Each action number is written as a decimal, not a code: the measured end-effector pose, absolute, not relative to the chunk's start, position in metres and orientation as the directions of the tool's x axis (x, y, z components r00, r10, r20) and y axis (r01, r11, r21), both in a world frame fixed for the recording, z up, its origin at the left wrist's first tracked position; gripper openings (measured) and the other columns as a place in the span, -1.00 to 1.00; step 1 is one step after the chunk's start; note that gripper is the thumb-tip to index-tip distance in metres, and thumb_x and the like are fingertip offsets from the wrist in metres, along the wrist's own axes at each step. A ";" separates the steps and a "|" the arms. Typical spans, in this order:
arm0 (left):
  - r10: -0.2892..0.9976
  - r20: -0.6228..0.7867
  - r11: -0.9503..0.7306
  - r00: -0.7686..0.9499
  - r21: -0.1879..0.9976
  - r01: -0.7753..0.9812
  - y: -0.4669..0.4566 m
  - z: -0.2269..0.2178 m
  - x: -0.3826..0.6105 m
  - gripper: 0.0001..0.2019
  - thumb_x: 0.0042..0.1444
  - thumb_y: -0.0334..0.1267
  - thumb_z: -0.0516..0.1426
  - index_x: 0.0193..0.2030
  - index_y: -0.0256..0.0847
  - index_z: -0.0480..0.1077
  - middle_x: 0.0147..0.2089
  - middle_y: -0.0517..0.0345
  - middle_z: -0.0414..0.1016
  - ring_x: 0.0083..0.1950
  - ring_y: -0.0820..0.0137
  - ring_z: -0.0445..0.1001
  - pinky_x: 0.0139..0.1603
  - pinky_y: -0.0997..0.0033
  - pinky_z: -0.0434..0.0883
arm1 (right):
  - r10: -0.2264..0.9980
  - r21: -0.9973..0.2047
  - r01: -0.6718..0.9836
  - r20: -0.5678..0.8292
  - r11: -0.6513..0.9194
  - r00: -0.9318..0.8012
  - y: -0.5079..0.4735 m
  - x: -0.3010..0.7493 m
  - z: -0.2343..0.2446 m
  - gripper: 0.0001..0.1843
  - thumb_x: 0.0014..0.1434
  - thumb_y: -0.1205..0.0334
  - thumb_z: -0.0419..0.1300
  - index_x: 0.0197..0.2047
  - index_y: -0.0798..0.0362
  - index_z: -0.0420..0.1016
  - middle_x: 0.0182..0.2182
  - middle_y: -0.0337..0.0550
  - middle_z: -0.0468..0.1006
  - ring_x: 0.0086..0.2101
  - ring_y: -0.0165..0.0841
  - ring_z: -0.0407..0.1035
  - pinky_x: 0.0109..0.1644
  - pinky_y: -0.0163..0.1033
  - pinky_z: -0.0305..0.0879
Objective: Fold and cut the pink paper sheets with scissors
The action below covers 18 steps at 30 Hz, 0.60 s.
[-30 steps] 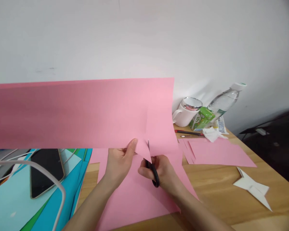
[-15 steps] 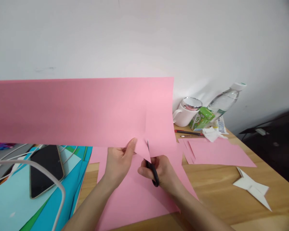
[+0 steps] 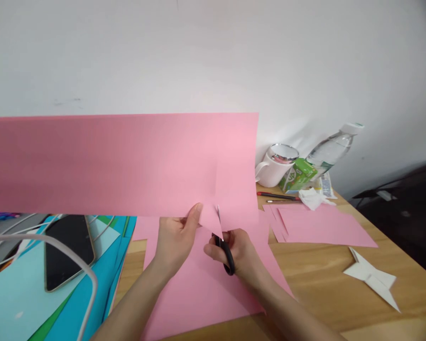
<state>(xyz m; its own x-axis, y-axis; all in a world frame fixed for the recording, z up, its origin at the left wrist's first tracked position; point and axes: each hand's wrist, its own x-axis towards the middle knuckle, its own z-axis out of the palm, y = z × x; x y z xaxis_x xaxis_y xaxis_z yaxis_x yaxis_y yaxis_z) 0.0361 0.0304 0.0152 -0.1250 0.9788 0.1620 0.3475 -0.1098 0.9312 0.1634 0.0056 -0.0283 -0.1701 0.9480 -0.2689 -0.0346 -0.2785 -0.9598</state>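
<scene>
A wide pink paper sheet (image 3: 120, 161) stands lifted in front of me, above the wooden table (image 3: 326, 279). My left hand (image 3: 175, 239) pinches the sheet's lower edge between thumb and fingers. My right hand (image 3: 239, 251) is closed round black-handled scissors (image 3: 224, 246), whose blades point up into a cut in the sheet just right of my left thumb. More pink paper (image 3: 199, 289) lies flat under both hands.
At the left lie blue and green sheets (image 3: 17, 293), a black phone (image 3: 67, 251) and white cables (image 3: 74, 265). Far right stand a white mug (image 3: 275, 166), a green carton (image 3: 298, 174), a water bottle (image 3: 332, 148), pens, tissue, pink offcuts (image 3: 323, 225) and a white folded paper star (image 3: 374, 277).
Almost nothing: the sheet's top edge has risen a touch and the scissors have shifted slightly along the cut.
</scene>
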 end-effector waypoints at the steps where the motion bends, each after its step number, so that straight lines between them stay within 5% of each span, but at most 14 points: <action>1: 0.979 0.163 -0.112 -0.123 0.932 0.345 0.031 0.015 0.036 -0.67 0.03 -0.19 0.12 -0.69 -0.27 0.38 -0.61 0.16 0.48 -0.47 0.40 0.49 -0.44 0.59 0.39 | 0.947 -0.959 -0.032 -0.271 -0.281 -0.172 0.006 0.163 -0.028 -0.68 -0.19 0.23 0.26 -0.67 0.05 0.13 -0.69 -0.38 0.06 -0.59 -0.53 -0.08 -0.55 -0.34 -0.17; 18: 0.979 0.133 -0.070 -0.156 0.932 0.355 0.029 0.018 0.036 -0.62 -0.01 -0.13 0.13 -0.76 -0.25 0.30 -0.69 0.18 0.35 -0.56 0.41 0.39 -0.54 0.55 0.34 | 0.948 -0.954 0.089 -0.297 -0.287 -0.117 0.007 0.164 -0.030 -0.68 -0.18 0.13 0.25 -0.72 0.06 0.21 -0.75 -0.34 0.19 -0.64 -0.50 0.03 -0.56 -0.33 -0.04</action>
